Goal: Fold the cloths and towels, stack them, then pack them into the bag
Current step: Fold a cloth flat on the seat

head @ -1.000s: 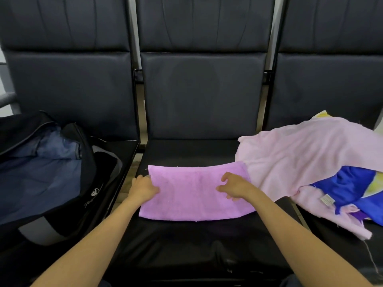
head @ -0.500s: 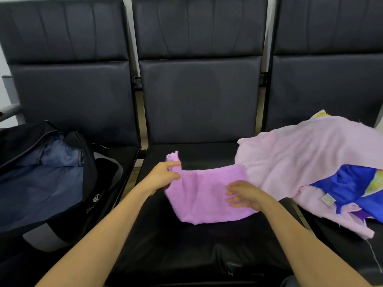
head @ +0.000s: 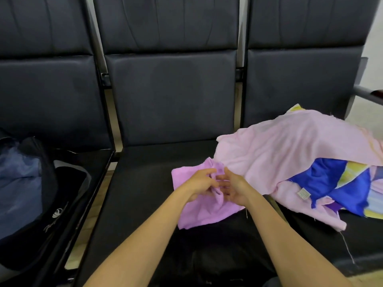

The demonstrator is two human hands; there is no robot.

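Observation:
A small purple cloth (head: 199, 212) lies folded over on the middle seat (head: 141, 183). My left hand (head: 200, 184) pinches its folded-over edge and has brought it across to the right side. Right beside it, my right hand (head: 233, 188) rests on the cloth with its fingers loosely bent, fingertips meeting the left hand's. On the left seat an open dark bag (head: 31, 195) shows a blue lining. A heap of pale pink towel (head: 290, 154) and a blue and yellow cloth (head: 339, 187) covers the right seat.
Three dark padded seats stand in a row with metal gaps between them. A metal armrest (head: 369, 95) sticks out at the far right. The pink towel's edge hangs over onto the middle seat, close to my right hand.
My left hand lifted the purple cloth's left end and carried it over to the right end, halving the cloth. The right hand stayed on the right end. The view shifted left.

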